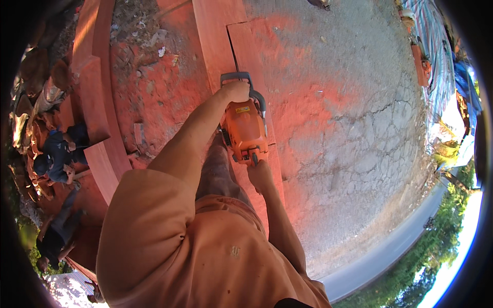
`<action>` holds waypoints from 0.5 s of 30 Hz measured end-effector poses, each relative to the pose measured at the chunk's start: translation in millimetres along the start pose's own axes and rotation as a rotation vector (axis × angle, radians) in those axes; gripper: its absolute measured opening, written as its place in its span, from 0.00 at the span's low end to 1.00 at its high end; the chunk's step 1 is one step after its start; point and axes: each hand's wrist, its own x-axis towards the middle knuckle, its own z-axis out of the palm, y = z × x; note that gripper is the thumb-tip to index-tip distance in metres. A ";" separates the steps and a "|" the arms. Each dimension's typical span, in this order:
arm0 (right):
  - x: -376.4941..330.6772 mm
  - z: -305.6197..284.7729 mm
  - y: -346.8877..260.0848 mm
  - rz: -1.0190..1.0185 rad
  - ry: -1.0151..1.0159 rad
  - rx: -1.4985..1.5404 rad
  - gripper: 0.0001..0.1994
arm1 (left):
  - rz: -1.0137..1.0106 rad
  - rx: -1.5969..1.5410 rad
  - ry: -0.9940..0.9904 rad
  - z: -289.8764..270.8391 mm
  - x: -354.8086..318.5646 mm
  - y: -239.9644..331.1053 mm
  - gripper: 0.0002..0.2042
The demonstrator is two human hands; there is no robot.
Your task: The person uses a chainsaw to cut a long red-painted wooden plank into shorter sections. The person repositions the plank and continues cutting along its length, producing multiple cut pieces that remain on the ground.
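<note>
An orange chainsaw (245, 126) sits over a long reddish wooden plank (246, 46) that lies on the ground. My left hand (235, 91) is closed around the saw's grey front handle bar. My right hand (259, 173) grips the rear handle at the saw's near end. A narrow cut line runs up the plank ahead of the saw. The saw's bar is hidden beneath its body. My orange shirt and brown trousers fill the lower middle of the view.
Red sawdust covers the cracked concrete (354, 118) around the plank. More thick reddish beams (97, 102) lie to the left. Other people (56, 154) crouch at the far left. A second orange saw (422, 64) rests at the upper right. A road (390, 246) runs lower right.
</note>
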 end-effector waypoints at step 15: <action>-71.9 3.9 59.4 -0.001 0.130 0.024 0.18 | -0.252 -0.354 0.100 -13.0 -55.5 95.9 0.12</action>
